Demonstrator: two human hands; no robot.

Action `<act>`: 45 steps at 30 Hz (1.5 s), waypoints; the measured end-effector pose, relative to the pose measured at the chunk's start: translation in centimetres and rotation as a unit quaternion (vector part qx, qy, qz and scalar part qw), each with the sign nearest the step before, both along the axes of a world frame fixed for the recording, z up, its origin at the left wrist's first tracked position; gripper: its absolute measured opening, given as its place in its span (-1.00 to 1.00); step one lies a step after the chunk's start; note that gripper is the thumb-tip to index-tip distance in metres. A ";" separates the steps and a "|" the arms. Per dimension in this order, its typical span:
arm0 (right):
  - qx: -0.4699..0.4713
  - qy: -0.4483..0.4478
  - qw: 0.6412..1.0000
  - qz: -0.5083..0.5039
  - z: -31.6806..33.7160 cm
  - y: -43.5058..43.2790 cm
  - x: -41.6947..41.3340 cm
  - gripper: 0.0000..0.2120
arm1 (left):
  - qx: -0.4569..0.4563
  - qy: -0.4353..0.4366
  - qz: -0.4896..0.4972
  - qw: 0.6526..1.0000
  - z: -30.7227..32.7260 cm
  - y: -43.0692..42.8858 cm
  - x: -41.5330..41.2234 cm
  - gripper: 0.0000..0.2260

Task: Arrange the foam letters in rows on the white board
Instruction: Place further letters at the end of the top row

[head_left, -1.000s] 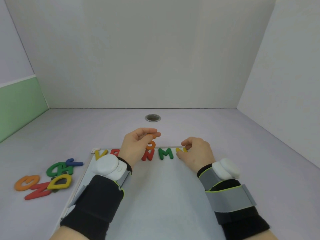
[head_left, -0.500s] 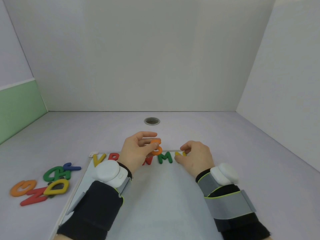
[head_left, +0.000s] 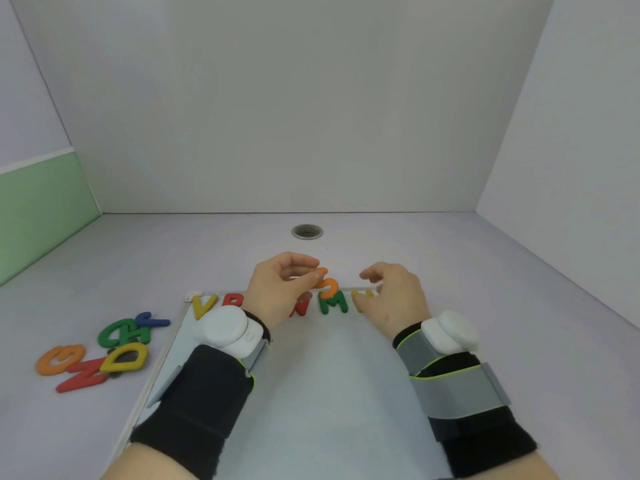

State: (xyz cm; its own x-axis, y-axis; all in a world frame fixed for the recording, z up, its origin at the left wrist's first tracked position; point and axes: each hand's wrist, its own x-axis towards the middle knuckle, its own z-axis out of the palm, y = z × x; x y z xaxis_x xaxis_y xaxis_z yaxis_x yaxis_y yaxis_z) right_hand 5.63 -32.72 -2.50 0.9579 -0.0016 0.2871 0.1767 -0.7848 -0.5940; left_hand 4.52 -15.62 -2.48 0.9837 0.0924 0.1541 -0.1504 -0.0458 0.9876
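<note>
My left hand (head_left: 277, 289) pinches the S (head_left: 327, 285) above the M (head_left: 332, 303); right hand (head_left: 394, 299), fingers loosely curled, half hides a yellow letter (head_left: 356, 295). Spare letters (head_left: 121, 355) lie beside the board (head_left: 329, 375).

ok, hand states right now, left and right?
Left hand: pinching the orange letter.
Right hand: at the yellow letter, fingers loosely curled; grip cannot be told.

Along the far edge of the flat white rectangular board (head_left: 329, 393) runs a row of foam letters: yellow V (head_left: 204, 305), half-hidden red letter (head_left: 232, 300), perhaps R, red N (head_left: 299, 309), green M (head_left: 333, 303) and a partly covered yellow letter (head_left: 358, 296). The left hand (head_left: 277, 289) pinches an orange S (head_left: 328, 285) just above them. A heap of loose letters (head_left: 121, 356) lies left of the board.
</note>
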 end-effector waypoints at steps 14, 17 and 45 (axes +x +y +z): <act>0.072 0.024 0.983 0.169 1.3 1.1 -1.6 -0.63 | 0.040 0.000 0.004 0.999 0.0 -0.4 -0.6 -0.77; 0.055 0.029 0.985 0.163 1.3 0.9 -1.6 -0.65 | 0.043 0.000 0.008 0.999 -0.1 -0.4 -0.4 -0.80; -0.001 0.106 0.994 -0.027 0.8 -4.6 0.4 -0.60 | 0.284 -0.037 0.046 0.957 -0.9 -0.3 -0.5 -0.87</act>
State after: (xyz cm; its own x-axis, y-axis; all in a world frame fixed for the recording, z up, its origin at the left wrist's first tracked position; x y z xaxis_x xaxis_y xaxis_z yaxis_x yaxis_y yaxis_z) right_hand 6.04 -37.36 -1.68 0.9954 -0.0548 0.0790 0.0051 -0.7907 -0.6122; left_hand 4.06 -15.88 -3.41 0.9599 0.0588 0.2741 -0.1882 -0.5894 0.7856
